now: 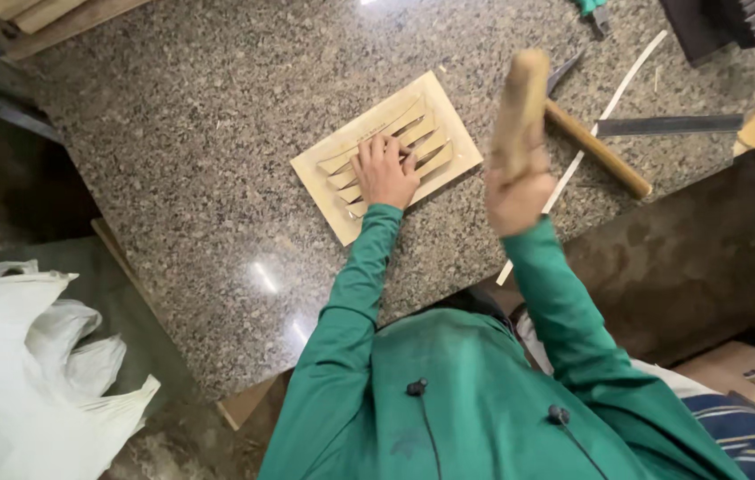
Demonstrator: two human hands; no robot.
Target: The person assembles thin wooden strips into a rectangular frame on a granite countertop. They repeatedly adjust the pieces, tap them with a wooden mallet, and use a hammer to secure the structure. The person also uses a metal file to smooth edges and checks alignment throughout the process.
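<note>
We are pressing our left hand [385, 171] flat, fingers spread, on the wooden panel [386, 153], which is lying near the middle of the granite slab [191, 151], its long axis running diagonally from the near-left toward the far-right. We are raising our right hand [516, 197] above the slab's near edge, fingers wrapped tight around a wooden block [520, 111] that is standing upright and blurred. The panel is lying to the left of and below that raised block, so the left hand is the nearer one, already touching it. We are counting one panel with about five slanted slats, one block, one wooden-handled tool [596, 147] just right of the block, one metal ruler [669, 125] and one thin pale strip [619, 87] toward the far-right corner.
</note>
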